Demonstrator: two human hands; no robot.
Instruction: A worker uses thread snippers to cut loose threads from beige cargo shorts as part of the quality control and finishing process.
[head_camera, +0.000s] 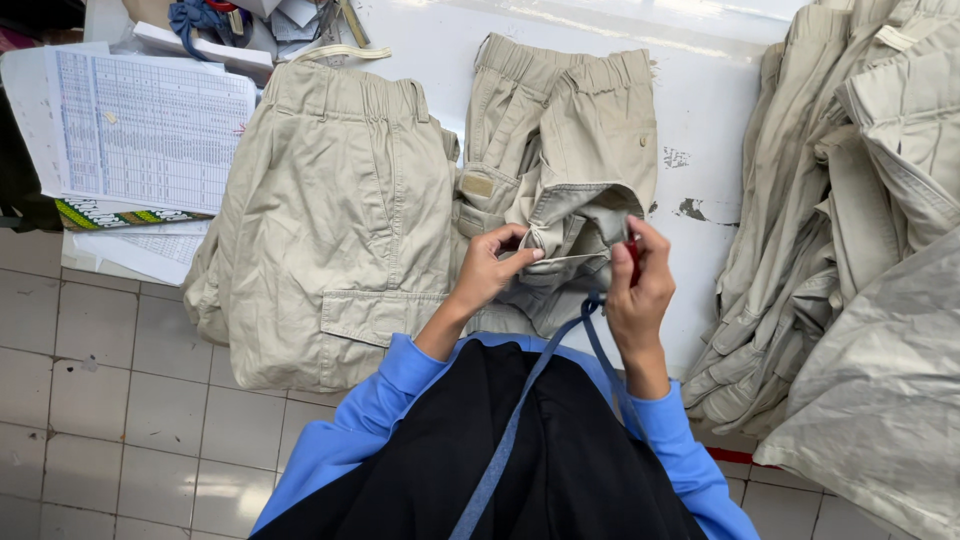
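Garment workshop, probably: stacked khaki trousers (860, 200), worktable (440, 50), paperwork (150, 125).

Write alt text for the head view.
Both hands work on beige cargo trousers on a white table: left hand pinches a fold, right hand holds a small red tool. More trousers lie alongside.

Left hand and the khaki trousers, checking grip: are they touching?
Touching: the head view shows the left hand pinching the fabric of the khaki trousers.

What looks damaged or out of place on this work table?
The white table has chipped, dark patches of paint beside the khaki trousers that both hands work on. The flat trousers overhang the table edge. Otherwise nothing stands out.
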